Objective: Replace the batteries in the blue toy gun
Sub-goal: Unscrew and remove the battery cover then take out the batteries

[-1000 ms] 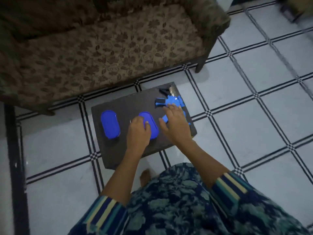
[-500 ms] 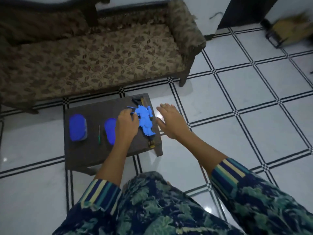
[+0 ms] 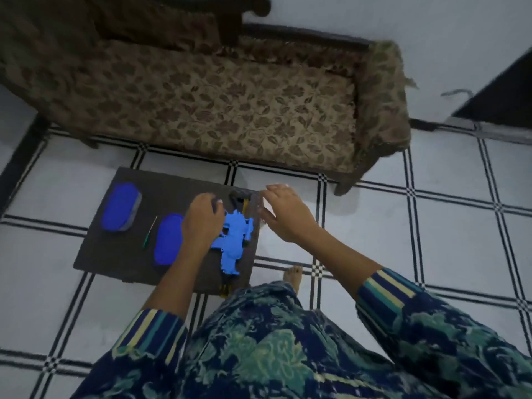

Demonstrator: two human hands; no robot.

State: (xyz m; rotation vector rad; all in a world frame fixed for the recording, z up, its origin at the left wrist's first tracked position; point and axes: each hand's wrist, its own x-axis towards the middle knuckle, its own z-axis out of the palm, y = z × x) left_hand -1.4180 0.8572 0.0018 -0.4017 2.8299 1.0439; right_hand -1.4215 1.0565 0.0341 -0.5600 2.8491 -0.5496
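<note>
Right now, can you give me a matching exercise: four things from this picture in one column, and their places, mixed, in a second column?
Things
1. gun
2. screwdriver
3. right hand
4. sofa

Places
A. between the two blue oval boxes
B. beyond the far edge of the table
C. over the table's right edge, holding nothing
D. on the table, at the left hand

Pairs: 1-D, 2-A, 3-C, 4-B
</note>
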